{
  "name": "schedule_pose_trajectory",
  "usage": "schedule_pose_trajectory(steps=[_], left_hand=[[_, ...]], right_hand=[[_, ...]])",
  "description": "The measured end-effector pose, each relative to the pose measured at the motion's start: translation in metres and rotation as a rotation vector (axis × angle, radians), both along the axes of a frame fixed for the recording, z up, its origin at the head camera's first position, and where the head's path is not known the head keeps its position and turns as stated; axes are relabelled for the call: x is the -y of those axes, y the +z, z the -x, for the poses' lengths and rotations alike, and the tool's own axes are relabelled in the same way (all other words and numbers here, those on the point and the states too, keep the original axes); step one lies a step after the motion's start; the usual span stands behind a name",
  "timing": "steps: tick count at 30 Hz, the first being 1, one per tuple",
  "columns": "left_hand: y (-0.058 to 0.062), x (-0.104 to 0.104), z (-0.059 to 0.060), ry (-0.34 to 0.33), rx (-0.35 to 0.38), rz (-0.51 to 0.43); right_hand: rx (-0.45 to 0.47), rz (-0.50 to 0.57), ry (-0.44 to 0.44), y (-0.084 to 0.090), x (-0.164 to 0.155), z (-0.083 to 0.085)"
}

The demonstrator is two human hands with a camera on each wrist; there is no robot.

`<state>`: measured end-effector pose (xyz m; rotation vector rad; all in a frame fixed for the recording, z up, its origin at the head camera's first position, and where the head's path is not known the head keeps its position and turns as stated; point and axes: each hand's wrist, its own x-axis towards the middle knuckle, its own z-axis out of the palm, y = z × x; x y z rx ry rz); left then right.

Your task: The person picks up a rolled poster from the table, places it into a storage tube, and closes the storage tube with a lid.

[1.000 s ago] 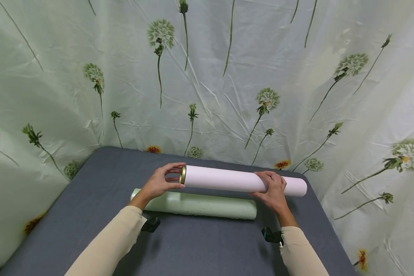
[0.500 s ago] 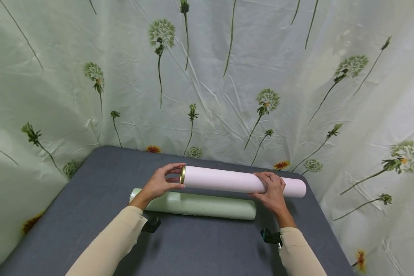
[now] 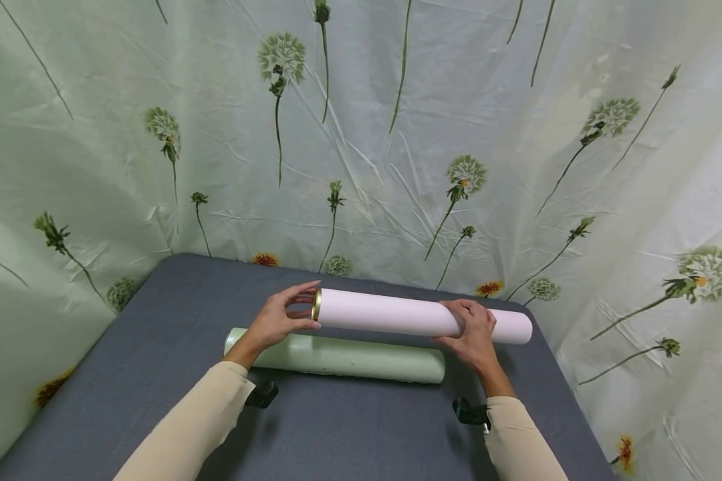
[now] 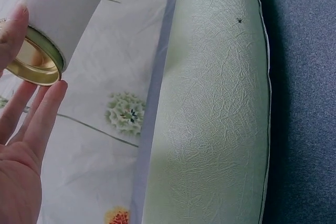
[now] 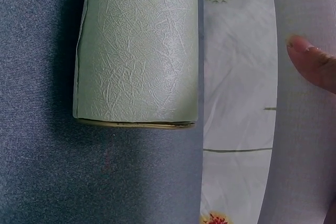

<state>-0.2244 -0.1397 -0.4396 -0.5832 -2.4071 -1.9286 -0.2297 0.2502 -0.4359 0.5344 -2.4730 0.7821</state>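
A long pale pink tube [image 3: 385, 312] lies across the head view, raised above the table. My right hand [image 3: 476, 334] grips it toward its right end, thumb on the near side and fingers over the top. At the other end, my left hand [image 3: 273, 322] holds the gold metal cap [image 4: 39, 69] between thumb and fingertips; the left wrist view shows the cap's recessed face and shiny rim. Below and nearer to me, a pale green roll [image 3: 349, 357] with a creased, textured surface rests on the table, its left part partly hidden by my left wrist.
Grey-blue cloth covers the table [image 3: 361, 427]. Behind and on both sides hangs a white curtain [image 3: 373, 133] printed with dandelions. A black wrist camera [image 3: 261, 394] sits under the left cuff, another black wrist camera [image 3: 470, 411] by the right cuff.
Both hands keep their hold on the pink tube. The whole scene shifts very slightly left in the head view; otherwise things stay put.
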Motion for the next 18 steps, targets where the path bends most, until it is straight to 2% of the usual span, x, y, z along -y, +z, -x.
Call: schedule_pose_trajectory(steps=[4, 9, 18], left_hand=[[-0.0022, -0.0005, 0.0002, 0.001, 0.005, -0.016], [-0.0039, -0.0006, 0.001, 0.003, -0.026, -0.001], [-0.0041, -0.0013, -0.0006, -0.047, -0.041, -0.055]], right_hand=[[0.002, -0.002, -0.002, 0.0001, -0.0006, -0.0008], [0.002, 0.01, 0.006, 0.0009, -0.0015, -0.0011], [0.004, 0.016, 0.008, 0.0009, -0.0018, -0.0017]])
